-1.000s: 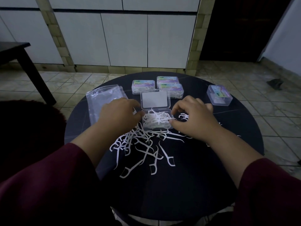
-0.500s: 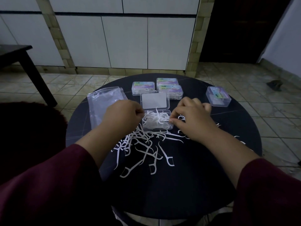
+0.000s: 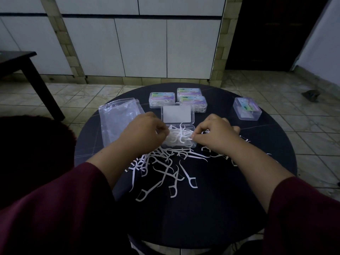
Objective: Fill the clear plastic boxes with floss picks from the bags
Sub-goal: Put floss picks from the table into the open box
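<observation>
An open clear plastic box [image 3: 191, 144] sits mid-table, heaped with white floss picks, its lid [image 3: 177, 115] folded back flat. My left hand [image 3: 145, 133] curls at the box's left edge, fingertips among the picks; what it holds is hidden. At the box's right edge my right hand [image 3: 215, 135] pinches a floss pick with thumb and forefinger. A loose pile of floss picks [image 3: 165, 168] spreads over the black round table [image 3: 202, 208] in front of the box. Clear plastic bags [image 3: 117, 118] lie flat to the left.
Three shut, filled boxes with coloured labels [image 3: 161, 99] [image 3: 189, 92] [image 3: 193, 103] stand behind the open box. Another labelled box [image 3: 247, 110] sits at the right rim. A dark table [image 3: 27, 70] stands on the tiled floor at far left.
Both hands have shifted slightly at the box's sides, the right hand's fingers drawing in to a pinch at the box's right edge. The box and the pile have stayed put.
</observation>
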